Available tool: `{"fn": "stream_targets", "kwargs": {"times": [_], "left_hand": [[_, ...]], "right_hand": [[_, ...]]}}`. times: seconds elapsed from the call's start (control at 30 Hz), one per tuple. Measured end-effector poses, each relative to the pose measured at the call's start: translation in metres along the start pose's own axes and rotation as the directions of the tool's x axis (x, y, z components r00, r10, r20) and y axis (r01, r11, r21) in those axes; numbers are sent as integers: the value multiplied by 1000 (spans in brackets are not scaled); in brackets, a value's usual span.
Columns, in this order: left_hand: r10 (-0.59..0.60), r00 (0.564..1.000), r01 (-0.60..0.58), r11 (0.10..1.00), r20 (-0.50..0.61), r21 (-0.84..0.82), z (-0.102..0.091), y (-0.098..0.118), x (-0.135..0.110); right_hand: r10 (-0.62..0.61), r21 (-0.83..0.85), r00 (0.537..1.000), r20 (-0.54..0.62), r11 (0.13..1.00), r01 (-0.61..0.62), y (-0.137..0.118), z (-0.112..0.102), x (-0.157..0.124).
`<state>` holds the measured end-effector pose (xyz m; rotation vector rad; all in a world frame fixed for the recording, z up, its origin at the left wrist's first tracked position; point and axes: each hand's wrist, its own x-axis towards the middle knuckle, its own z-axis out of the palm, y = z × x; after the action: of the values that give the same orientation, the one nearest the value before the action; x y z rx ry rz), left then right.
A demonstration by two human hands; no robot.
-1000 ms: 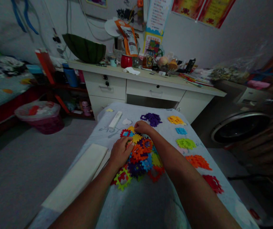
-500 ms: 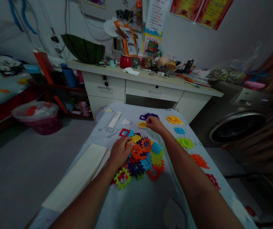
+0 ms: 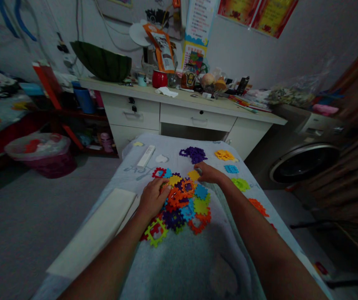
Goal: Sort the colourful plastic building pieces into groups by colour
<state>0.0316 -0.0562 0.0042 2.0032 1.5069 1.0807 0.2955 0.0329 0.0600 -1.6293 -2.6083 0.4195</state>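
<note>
A pile of bright interlocking plastic tiles (image 3: 173, 216) with toothed edges lies mid-table: orange, blue, purple, green, yellow and red, some solid and some open frames. My left hand (image 3: 154, 195) rests on the pile's left side, thumb and index finger closed around the edge of an orange tile (image 3: 175, 198). Past the pile's upper right edge, my right hand (image 3: 209, 172) pinches a yellow tile (image 3: 193, 175), its fingers bent and partly hidden. Just beyond that hand sits a heap of purple tiles (image 3: 194, 154).
Down the table's right side run separate groups of yellow (image 3: 224, 155), blue (image 3: 231, 168), green (image 3: 240, 184) and orange tiles (image 3: 258, 207). A white box (image 3: 146, 156) and a long pale board (image 3: 93, 233) lie on the left. Behind stands a cluttered white desk (image 3: 194, 118).
My right hand has drawn back from the purple heap toward the pile, bringing the yellow tile along. My left hand stays on the pile. The view has shifted slightly.
</note>
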Motion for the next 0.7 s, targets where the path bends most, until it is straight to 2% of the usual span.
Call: {"fn": "stream_targets", "kwargs": {"times": [0.13,0.27,0.37,0.47,0.57,0.7], "left_hand": [[4,1000,-4,1000,11,0,0,-1,0],[-4,1000,4,1000,12,-6,0,-1,0],[-8,1000,8,1000,7,-9,0,-2,0],[-11,1000,11,1000,7,-10,1,-3,0],[-12,1000,12,1000,7,-3,1,-3,0],[-10,1000,10,1000,5,9,1,-3,-1]], "right_hand": [[-35,-37,995,92,999,39,3,3,9],[-1,12,996,87,1000,0,13,4,10],[63,97,994,87,993,-71,29,-5,5],[210,140,978,18,967,-210,52,-20,0],[410,126,903,-130,910,-395,79,-34,-1],[615,127,730,-298,784,-608,111,-41,1]]}}
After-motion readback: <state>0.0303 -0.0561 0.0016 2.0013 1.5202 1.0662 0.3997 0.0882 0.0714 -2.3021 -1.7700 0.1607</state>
